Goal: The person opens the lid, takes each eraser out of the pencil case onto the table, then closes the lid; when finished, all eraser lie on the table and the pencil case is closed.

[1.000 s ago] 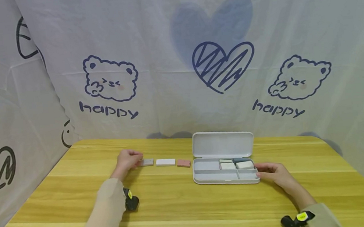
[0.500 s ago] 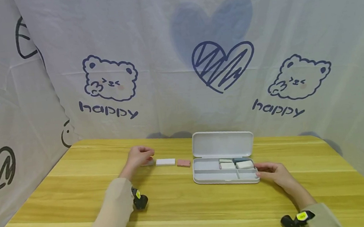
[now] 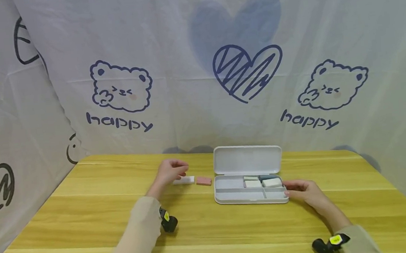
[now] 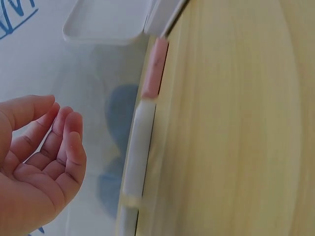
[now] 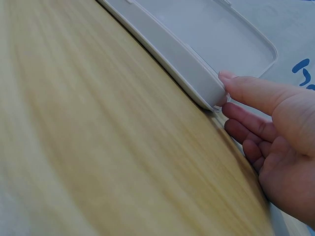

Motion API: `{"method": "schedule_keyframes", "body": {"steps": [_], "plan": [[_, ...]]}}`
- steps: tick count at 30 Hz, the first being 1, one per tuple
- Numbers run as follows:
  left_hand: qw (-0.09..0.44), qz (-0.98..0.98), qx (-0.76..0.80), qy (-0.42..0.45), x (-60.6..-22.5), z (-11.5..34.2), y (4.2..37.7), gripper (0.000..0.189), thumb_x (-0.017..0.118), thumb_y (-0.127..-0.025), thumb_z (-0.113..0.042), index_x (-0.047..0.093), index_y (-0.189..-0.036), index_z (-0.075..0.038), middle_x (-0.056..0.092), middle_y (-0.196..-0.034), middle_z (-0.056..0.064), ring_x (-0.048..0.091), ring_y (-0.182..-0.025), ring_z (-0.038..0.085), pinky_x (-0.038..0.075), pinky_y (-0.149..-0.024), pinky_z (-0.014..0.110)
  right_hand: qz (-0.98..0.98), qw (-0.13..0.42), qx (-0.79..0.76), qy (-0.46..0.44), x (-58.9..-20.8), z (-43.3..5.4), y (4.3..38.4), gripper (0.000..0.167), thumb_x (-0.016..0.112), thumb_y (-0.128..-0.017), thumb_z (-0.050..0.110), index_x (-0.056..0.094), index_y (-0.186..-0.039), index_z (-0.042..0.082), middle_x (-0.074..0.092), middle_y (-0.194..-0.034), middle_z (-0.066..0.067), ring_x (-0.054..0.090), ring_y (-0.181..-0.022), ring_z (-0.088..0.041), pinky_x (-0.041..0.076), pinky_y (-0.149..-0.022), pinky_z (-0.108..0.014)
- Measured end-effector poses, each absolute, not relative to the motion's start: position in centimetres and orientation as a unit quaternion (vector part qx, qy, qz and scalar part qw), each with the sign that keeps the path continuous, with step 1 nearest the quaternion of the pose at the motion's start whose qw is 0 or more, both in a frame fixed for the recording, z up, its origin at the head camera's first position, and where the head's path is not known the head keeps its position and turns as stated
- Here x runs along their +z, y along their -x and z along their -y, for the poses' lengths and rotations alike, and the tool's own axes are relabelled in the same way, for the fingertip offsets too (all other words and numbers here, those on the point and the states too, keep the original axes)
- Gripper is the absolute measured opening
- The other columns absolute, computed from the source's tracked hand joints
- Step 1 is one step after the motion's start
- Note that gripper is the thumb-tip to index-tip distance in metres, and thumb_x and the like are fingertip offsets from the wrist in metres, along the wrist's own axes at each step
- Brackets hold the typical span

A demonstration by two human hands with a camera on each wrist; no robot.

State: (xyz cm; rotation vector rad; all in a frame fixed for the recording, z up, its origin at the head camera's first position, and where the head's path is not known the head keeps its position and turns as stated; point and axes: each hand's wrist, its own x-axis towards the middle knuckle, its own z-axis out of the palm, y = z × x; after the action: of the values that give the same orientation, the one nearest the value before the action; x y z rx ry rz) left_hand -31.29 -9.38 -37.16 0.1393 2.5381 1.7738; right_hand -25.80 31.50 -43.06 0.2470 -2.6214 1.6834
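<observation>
My left hand (image 3: pixel 172 171) hovers over a row of erasers, its fingers loosely bent and nothing between them in the left wrist view. Below it lies a white eraser (image 3: pixel 184 180), partly covered by the hand in the head view. A pink eraser (image 3: pixel 203 181) sits to its right. The end of a grey eraser (image 4: pixel 129 221) shows at the bottom of the left wrist view; in the head view the hand hides it. With thumb and fingers, my right hand (image 3: pixel 308 194) grips the right end of an open white pencil case (image 3: pixel 240 197).
Inside the case, several pale erasers (image 3: pixel 253 184) and a dark blue-grey piece (image 3: pixel 269 177) fill the back right compartment. The raised lid (image 3: pixel 247 159) stands at the rear. A printed cloth (image 3: pixel 187 115) hangs behind the wooden table (image 3: pixel 218 236).
My left hand has moved right, from the grey eraser to above the white one. The right hand has stayed at the case, and the case contents look the same.
</observation>
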Motion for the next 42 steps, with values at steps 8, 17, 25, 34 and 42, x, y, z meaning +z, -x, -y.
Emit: {"method": "schedule_keyframes", "body": {"steps": [8,17,25,34,42], "plan": [[0.032,-0.814,0.577,-0.058,-36.9,6.8,31.2,0.021,0.062,-0.084,-0.011,0.062,-0.098,0.005,0.063,-0.087,0.013,0.058,-0.071,0.017,0.049,-0.065,0.029,0.844,0.006,0.531,-0.073,-43.0,-31.5,25.8,0.046,0.068,-0.080,0.016,0.054,-0.116,-0.009,0.057,-0.110,-0.022,0.054,-0.094,-0.011,0.041,-0.078,-0.017],[0.036,-0.795,0.602,-0.074,-36.8,3.8,31.1,0.016,0.063,-0.082,-0.006,0.064,-0.093,0.006,0.062,-0.079,0.013,0.056,-0.065,0.017,0.051,-0.064,0.035,0.842,0.003,0.535,-0.073,-42.9,-31.5,26.0,0.047,0.068,-0.080,0.016,0.053,-0.116,-0.010,0.056,-0.111,-0.022,0.054,-0.096,-0.014,0.042,-0.078,-0.017],[0.053,-0.796,0.596,-0.093,-36.9,1.3,31.0,0.013,0.063,-0.081,-0.006,0.066,-0.091,0.003,0.063,-0.078,0.016,0.055,-0.060,0.018,0.045,-0.045,0.026,0.842,0.006,0.534,-0.077,-43.0,-31.6,26.0,0.046,0.068,-0.079,0.016,0.054,-0.115,-0.009,0.057,-0.110,-0.022,0.054,-0.094,-0.012,0.042,-0.078,-0.017],[0.050,-0.812,0.567,-0.132,-37.5,-1.1,31.2,0.012,0.065,-0.079,-0.005,0.067,-0.088,0.003,0.063,-0.073,0.005,0.060,-0.063,0.018,0.047,-0.053,0.023,0.847,0.008,0.526,-0.070,-43.0,-31.5,25.9,0.046,0.068,-0.079,0.017,0.055,-0.115,-0.009,0.057,-0.110,-0.021,0.054,-0.097,-0.018,0.041,-0.078,-0.018],[0.095,-0.800,0.576,-0.137,-38.0,-2.8,31.3,0.017,0.067,-0.078,-0.007,0.068,-0.093,0.002,0.064,-0.074,0.005,0.056,-0.061,0.012,0.049,-0.060,0.029,0.848,0.011,0.525,-0.069,-43.1,-31.6,25.9,0.046,0.069,-0.079,0.017,0.055,-0.114,-0.009,0.058,-0.109,-0.021,0.054,-0.096,-0.017,0.041,-0.078,-0.018]]}}
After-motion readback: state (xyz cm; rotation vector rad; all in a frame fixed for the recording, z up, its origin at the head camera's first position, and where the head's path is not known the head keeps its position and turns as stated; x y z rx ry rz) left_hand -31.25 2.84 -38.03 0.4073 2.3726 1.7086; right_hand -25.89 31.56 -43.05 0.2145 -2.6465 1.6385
